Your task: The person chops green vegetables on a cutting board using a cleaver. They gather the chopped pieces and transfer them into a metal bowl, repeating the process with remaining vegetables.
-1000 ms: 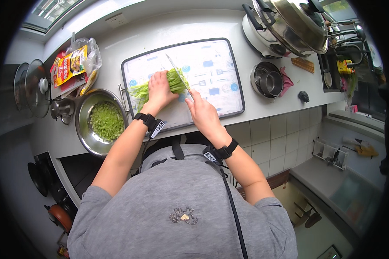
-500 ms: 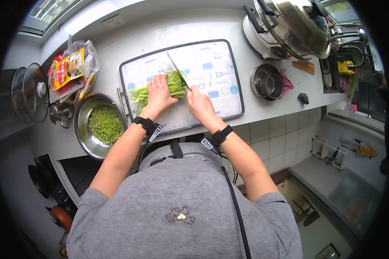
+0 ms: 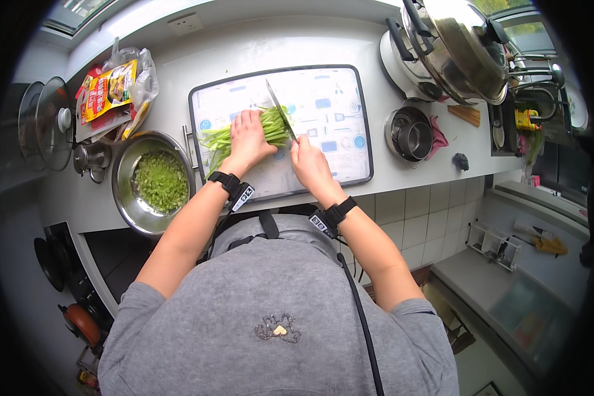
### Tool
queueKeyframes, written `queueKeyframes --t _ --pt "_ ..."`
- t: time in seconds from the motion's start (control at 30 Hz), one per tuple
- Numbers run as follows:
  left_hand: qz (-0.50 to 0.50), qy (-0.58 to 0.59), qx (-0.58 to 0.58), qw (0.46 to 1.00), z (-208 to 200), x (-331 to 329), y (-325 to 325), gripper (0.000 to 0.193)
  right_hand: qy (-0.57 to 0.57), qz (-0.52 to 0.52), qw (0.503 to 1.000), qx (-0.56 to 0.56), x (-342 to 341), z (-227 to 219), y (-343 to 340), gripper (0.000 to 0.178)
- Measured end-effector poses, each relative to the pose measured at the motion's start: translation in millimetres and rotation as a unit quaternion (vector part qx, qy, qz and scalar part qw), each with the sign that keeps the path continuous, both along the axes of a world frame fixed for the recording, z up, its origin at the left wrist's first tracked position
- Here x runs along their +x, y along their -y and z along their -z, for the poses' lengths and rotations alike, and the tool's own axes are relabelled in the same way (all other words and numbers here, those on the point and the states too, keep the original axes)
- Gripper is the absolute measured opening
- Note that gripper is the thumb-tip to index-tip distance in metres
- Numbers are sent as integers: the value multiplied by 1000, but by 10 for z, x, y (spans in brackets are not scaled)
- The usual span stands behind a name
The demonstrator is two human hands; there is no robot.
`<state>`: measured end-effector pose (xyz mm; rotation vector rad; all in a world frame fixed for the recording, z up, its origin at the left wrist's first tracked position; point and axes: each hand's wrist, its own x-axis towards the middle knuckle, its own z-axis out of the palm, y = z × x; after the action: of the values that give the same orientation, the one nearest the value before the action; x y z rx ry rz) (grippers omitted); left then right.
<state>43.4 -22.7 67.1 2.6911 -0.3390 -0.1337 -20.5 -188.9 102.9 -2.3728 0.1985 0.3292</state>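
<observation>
A bundle of thin green vegetable stalks (image 3: 219, 138) lies across the white patterned cutting board (image 3: 333, 152) with a dark rim. My left hand (image 3: 247, 142) presses down over the bundle, its fingers close together and gripping the stalks. In my right hand (image 3: 310, 163) is the handle of a kitchen knife (image 3: 280, 109). Its blade points away from me and stands at the right end of the bundle, touching or nearly touching the cut ends. Left of the board, a steel bowl (image 3: 120, 191) holds chopped green pieces (image 3: 162, 183).
Food packets and plastic bags (image 3: 112, 92) lie at the back left, with a small metal pot (image 3: 92, 158) nearby. On the right are nested steel pans (image 3: 409, 135), a pink cloth (image 3: 437, 137), a bundle of sticks (image 3: 465, 115) and a large lidded pot (image 3: 459, 49).
The whole view has shifted slightly. Both hands stay in nearly the same place on the board, the left on the stalks and the right on the knife.
</observation>
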Motion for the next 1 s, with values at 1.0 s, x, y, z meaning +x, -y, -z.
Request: queueKeyframes --t 1.0 --pt "-17 -12 -9 1000 85 -26 13 88 45 -31 998 -18 118 26 -26 26"
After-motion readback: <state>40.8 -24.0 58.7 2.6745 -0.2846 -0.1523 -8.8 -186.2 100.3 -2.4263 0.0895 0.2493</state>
